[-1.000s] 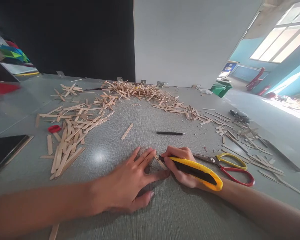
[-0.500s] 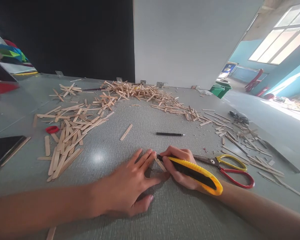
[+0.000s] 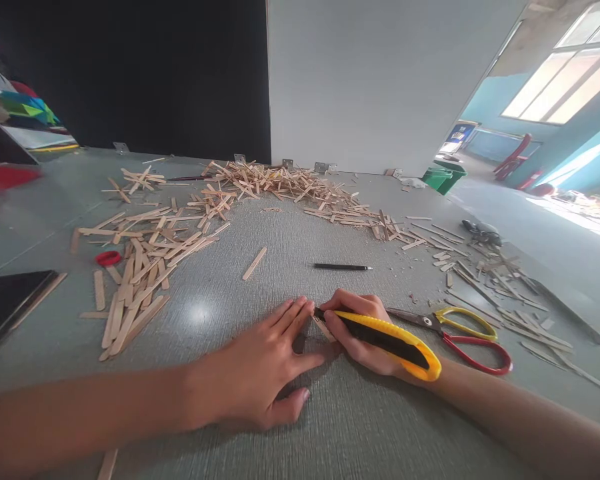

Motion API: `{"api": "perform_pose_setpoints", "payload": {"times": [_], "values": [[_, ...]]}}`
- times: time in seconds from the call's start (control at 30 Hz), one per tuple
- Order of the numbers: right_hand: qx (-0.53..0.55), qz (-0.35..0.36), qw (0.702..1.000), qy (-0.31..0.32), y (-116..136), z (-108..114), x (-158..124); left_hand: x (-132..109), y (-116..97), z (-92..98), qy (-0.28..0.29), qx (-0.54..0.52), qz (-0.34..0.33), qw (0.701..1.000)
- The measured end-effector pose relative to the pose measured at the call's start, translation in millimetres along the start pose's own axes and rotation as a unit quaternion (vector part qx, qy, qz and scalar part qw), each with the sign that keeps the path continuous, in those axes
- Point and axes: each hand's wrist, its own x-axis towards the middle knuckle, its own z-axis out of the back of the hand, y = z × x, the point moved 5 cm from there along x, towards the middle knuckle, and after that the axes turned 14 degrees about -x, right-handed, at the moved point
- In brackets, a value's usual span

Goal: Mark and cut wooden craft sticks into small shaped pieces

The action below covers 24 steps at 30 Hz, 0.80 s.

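My right hand [image 3: 359, 347] is closed round a yellow and black utility knife [image 3: 387, 339], its tip end low at the table and pointing left. A small wooden craft stick [image 3: 324, 329] lies under that tip, partly hidden by my fingers. My left hand [image 3: 267, 367] lies nearly flat with fingers stretched out. Its fingertips press near the far end of the stick, and its thumb is spread apart. Scissors [image 3: 433, 323] with one yellow and one red handle lie beside my right hand. Beyond both hands are a black pen [image 3: 343, 267] and one loose craft stick [image 3: 255, 263].
Craft sticks form heaps at the left [image 3: 137, 300] and back [image 3: 280, 180]. Cut pieces [image 3: 510, 293] and a long flat blade-like strip [image 3: 565, 310] lie at the right. A red ring [image 3: 108, 258] sits at the left. Upright black and white panels [image 3: 370, 87] stand behind.
The knife's rear end has shifted slightly left and up. My left fingers have drawn closer together. The whole view has moved slightly; otherwise things lie as before.
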Motion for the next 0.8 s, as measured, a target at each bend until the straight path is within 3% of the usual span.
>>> {"api": "perform_pose_setpoints", "payload": {"times": [0.53,0.8], "values": [[-0.015,0.003,1.000,0.003,-3.3,-2.5,-3.3,1.1,-2.1,0.8,0.012,-0.004,0.002,1.000],[-0.006,-0.003,1.000,0.005,-4.6,-1.9,-4.0,3.1,-0.9,-0.3,0.048,0.009,0.011,0.999]]}}
